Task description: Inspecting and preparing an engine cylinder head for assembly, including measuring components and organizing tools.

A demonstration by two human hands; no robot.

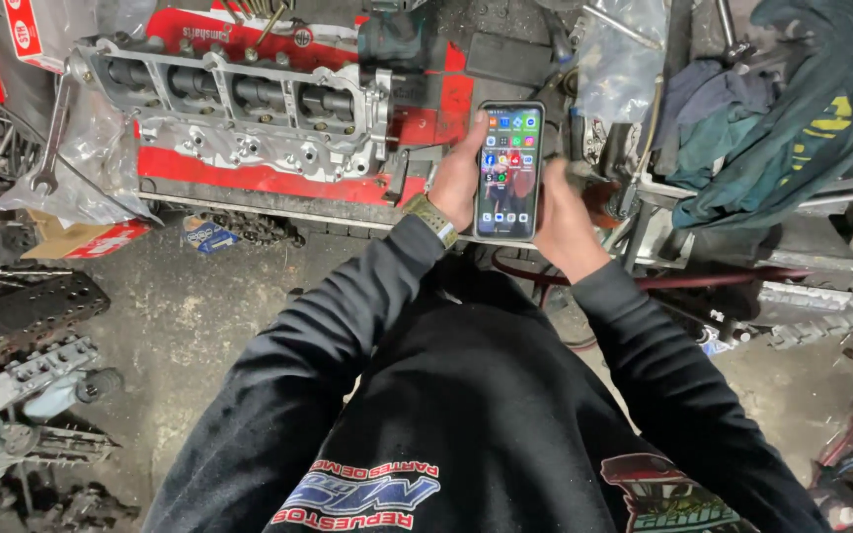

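- Head view: the person stands over a cluttered workshop floor, both arms in black sleeves reaching forward toward twelve o'clock.
- A smartphone point(508, 170) with a lit screen of coloured icons sits upright just right of the frame's centre, held between both hands.
- The left hand point(458, 181) is wrapped around the phone's left edge, fingers curled behind it and the thumb resting on the upper left corner; it has a firm hold on the phone.
- A wristwatch point(433, 218) with an olive-green strap sits on the left wrist, at about seven o'clock from the phone.
- The right hand point(563, 219) cups the phone's right edge and lower corner, partly closed against it; its fingertips are hidden behind the phone, and the hand is slightly blurred.
- At about ten o'clock from the phone, a metal cylinder head point(239, 109) lies on a red board point(278, 178) on the table; it is well apart from both hands.
- A spanner point(51, 133) lies on clear plastic sheeting at nine o'clock from the cylinder head, just beside its left end.
- At two o'clock from the phone, a heap of dark green and blue rags point(772, 109) drapes over metal parts.
- At the far left edge, around eight o'clock, more grey engine parts point(27, 375) lie on the concrete floor point(199, 316).
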